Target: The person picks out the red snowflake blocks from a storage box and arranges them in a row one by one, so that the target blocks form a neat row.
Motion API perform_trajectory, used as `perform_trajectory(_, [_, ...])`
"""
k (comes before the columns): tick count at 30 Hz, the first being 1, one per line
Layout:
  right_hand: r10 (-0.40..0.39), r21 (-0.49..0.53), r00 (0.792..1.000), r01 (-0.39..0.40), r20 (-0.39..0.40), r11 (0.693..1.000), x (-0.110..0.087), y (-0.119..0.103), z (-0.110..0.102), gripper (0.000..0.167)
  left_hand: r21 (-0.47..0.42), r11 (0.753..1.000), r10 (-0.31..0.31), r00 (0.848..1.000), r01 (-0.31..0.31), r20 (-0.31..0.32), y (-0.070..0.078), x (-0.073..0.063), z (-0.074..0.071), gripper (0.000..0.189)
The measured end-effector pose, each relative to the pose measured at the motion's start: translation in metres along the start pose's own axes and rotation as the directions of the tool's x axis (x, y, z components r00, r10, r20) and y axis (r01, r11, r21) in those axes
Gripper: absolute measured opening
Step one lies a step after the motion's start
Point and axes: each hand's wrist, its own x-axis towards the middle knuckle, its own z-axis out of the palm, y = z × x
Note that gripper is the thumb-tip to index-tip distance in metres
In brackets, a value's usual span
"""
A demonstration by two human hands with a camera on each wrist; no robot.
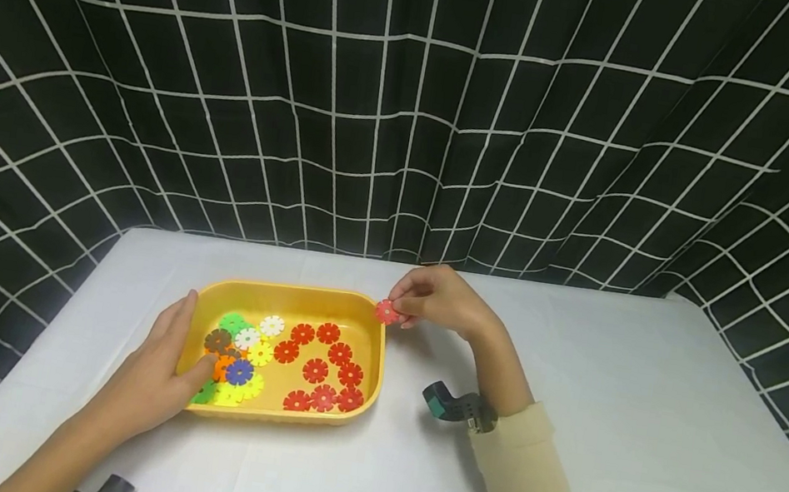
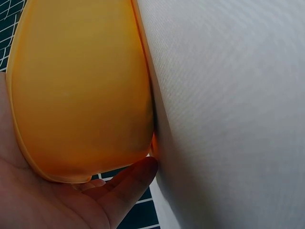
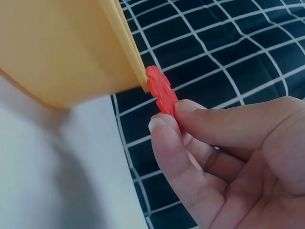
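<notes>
A yellow tray [image 1: 363,317] sits on the table, with flower-shaped plastic discs inside it. My left hand [image 1: 149,378] holds the tray's left end, its thumb over the rim and the fingers along the outside. In the left wrist view those fingers [image 2: 126,186] curl round the tray's outer wall [image 2: 81,95]. Just off the right back corner, my right hand [image 1: 442,299] pinches a red flower-shaped disc [image 1: 386,312] between thumb and finger. The right wrist view shows this disc [image 3: 161,90] edge-on, right at the tray rim [image 3: 136,62].
Several red discs [image 1: 315,370] lie spread in the tray's right half. Its left half holds a pile of mixed colours, including a blue disc [image 1: 239,372], white, yellow, green, orange and brown. A white cloth [image 1: 638,448] covers the table; a black curtain [image 1: 413,114] with white grid lines hangs behind.
</notes>
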Motion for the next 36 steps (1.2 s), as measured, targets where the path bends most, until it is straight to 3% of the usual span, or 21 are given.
perform_trajectory(17, [0.043, 0.076, 0.999, -0.045, 0.021, 0.996, 0.008, 0.024, -0.005, 0.009, -0.002, 1.000, 0.014, 1.000, -0.014, -0.011, 0.000, 0.000, 0.000, 0.091])
perform_trajectory(27, [0.089, -0.015, 0.995, -0.089, 0.047, 0.996, 0.017, 0.029, 0.010, 0.009, -0.010, 1.000, 0.016, 1.000, -0.017, -0.010, -0.001, -0.001, 0.001, 0.092])
perform_trajectory(36, [0.146, -0.084, 0.989, -0.144, 0.014, 0.986, 0.020, 0.031, 0.018, 0.007, -0.010, 1.000, 0.005, 1.000, -0.005, -0.003, -0.001, -0.001, 0.002, 0.092])
